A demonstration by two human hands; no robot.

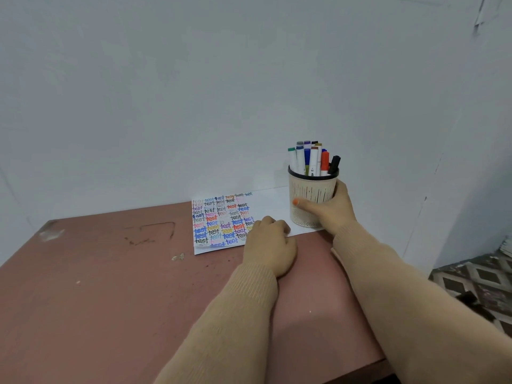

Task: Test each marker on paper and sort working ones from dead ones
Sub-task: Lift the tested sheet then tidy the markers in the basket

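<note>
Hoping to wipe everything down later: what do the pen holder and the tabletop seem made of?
Pen holder: probably plastic, possibly painted metal; cream, matt, with slits and a perforated band at its base, black rim. Tabletop: likely painted or laminated board; reddish-brown, matt, scuffed and chipped in spots.

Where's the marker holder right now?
Head view, right of centre: the marker holder stands on the paper's right end by the wall, gripped by the right hand.

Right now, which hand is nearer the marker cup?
Right. The right hand grips the marker cup; the left hand rests curled on the paper, left of it, apart.
</note>
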